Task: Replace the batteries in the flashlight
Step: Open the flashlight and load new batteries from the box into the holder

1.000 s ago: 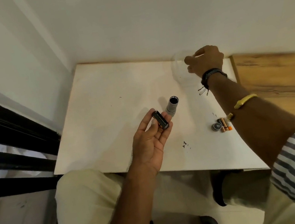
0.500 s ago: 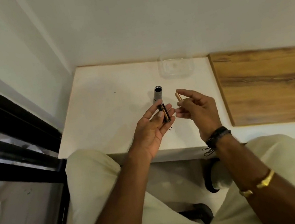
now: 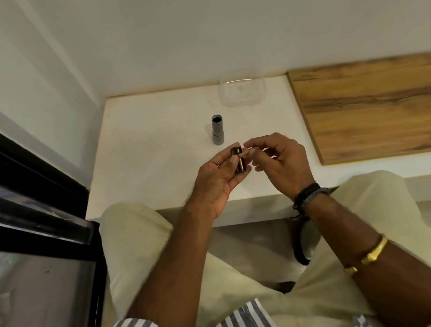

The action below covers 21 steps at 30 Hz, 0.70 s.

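Note:
The grey flashlight body (image 3: 217,130) stands upright on the white table (image 3: 154,145), its open end facing up. In front of it, over the table's near edge, my left hand (image 3: 216,181) holds a small black battery holder (image 3: 238,163) between thumb and fingers. My right hand (image 3: 282,163) is right beside it, thumb and forefinger pinched on a small battery (image 3: 246,153) whose end meets the top of the holder. Most of the battery is hidden by my fingers.
A clear plastic container (image 3: 242,92) sits at the back of the table near the wall. A wooden surface (image 3: 381,107) adjoins the table on the right. A black-framed glass panel (image 3: 14,197) runs along the left. My knees are under the table edge.
My right hand came back from the clear container with a battery and now touches it to the holder in my left hand. The view has tilted downward.

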Tool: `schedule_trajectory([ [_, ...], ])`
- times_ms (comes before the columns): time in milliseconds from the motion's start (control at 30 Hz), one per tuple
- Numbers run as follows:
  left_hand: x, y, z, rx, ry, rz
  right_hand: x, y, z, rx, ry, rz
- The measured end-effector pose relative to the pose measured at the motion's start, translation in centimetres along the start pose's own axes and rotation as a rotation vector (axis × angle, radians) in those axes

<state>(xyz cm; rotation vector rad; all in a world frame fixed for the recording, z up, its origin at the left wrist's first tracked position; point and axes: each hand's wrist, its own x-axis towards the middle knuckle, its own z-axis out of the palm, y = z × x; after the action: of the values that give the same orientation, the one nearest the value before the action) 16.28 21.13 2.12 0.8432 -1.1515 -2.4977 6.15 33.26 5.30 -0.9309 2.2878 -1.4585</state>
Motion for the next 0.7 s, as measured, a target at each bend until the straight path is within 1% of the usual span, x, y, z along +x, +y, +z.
schedule_trajectory([
  [133, -0.2, -0.3, 0.1, 0.046, -0.011, 0.004, -0.2, 0.0, 0.2, -0.067, 0.017, -0.064],
  [333, 0.2, -0.7, 0.2, 0.036, 0.012, -0.005, -0.2, 0.2, 0.6, -0.037, 0.109, -0.093],
  [433, 0.4, -0.6, 0.0, 0.042, 0.020, 0.011, -0.3, 0.6, 1.4, -0.073, 0.115, -0.144],
  [600, 0.3, -0.8, 0.1, 0.091, 0.063, 0.058, -0.3, 1.3, 1.9, -0.108, 0.088, -0.149],
  [700, 0.3, -0.9, 0.2, 0.087, 0.088, 0.071, -0.5, 1.4, 2.2, -0.136, 0.104, -0.172],
])
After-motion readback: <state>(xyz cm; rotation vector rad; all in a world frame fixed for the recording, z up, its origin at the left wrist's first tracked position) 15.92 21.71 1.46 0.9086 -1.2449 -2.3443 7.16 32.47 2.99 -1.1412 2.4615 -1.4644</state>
